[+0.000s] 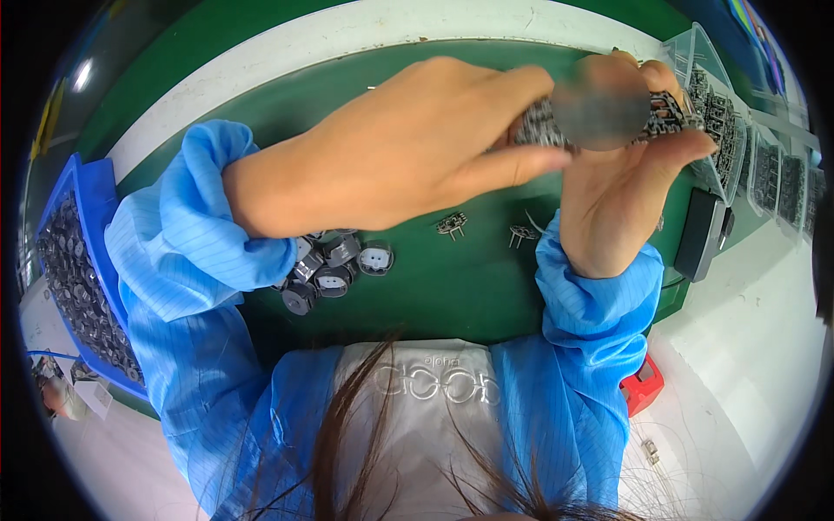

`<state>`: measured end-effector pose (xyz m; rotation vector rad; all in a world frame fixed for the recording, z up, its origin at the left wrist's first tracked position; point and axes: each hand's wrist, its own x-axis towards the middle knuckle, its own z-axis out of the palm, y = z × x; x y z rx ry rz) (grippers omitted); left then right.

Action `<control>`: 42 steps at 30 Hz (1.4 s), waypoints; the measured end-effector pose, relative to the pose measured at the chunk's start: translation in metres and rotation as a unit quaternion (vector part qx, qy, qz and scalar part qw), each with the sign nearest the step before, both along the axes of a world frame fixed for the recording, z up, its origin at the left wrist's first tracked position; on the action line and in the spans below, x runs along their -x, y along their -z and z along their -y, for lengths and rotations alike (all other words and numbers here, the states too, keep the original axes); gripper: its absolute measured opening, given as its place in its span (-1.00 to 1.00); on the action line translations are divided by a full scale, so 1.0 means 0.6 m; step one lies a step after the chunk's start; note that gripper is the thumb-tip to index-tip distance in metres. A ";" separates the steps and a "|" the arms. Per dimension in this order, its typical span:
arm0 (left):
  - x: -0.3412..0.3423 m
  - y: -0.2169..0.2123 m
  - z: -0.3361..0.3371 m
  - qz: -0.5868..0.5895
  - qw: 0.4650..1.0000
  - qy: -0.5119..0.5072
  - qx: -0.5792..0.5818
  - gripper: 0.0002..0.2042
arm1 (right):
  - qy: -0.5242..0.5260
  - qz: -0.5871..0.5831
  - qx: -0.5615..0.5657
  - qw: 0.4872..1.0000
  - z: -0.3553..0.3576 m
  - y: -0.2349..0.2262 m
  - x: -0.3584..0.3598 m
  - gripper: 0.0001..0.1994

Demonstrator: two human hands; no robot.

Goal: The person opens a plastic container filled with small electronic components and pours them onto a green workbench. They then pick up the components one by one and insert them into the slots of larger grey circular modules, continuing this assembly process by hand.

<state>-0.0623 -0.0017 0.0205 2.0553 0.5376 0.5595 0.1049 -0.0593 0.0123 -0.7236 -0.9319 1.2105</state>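
Note:
Both my hands meet over the far right part of the green table [417,300]. My left hand [408,139] is closed around a bunch of small silver-grey metal parts [540,126], held between thumb and fingers. My right hand [621,187], palm up with curled fingers, holds more of these dark metal parts [665,115], which look like little frames with pins. A round grey blur covers the spot between the hands, so I cannot make out what is there. Below them, two loose pinned metal pieces, a nearer-left part [451,225] and another part [521,232], lie on the table.
Several round grey pieces with white inserts [375,258] are heaped below my left forearm. A blue bin [102,204] full of small dark parts stands at the left. Clear bins [725,178] of metal parts line the right, near a black box [698,233] and a red container [643,386].

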 end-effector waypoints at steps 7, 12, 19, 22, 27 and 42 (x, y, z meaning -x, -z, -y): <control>0.008 -0.031 -0.013 0.043 0.914 0.044 0.401 -0.63 | 0.117 0.275 -0.053 0.953 -0.003 0.006 -0.016 -0.42; 0.007 -0.012 -0.019 0.017 0.992 -0.004 0.126 -0.68 | 0.007 0.021 0.004 1.000 -0.002 -0.008 -0.004 -0.52; 0.009 -0.007 -0.007 -0.049 0.985 -0.057 -0.153 -0.71 | 0.181 0.511 -0.112 0.833 0.001 -0.011 -0.011 -0.75; 0.007 -0.008 -0.004 -0.024 0.986 -0.070 -0.151 -0.67 | 0.231 0.573 -0.109 0.779 0.016 -0.020 0.007 -0.80; 0.004 -0.005 0.008 0.012 0.985 -0.108 -0.134 -0.60 | 0.278 0.599 -0.129 0.740 0.028 -0.023 0.023 -0.84; 0.014 -0.016 0.011 -0.142 0.955 -0.048 -0.258 -0.61 | 0.103 0.228 0.138 0.958 0.014 -0.030 -0.008 -0.90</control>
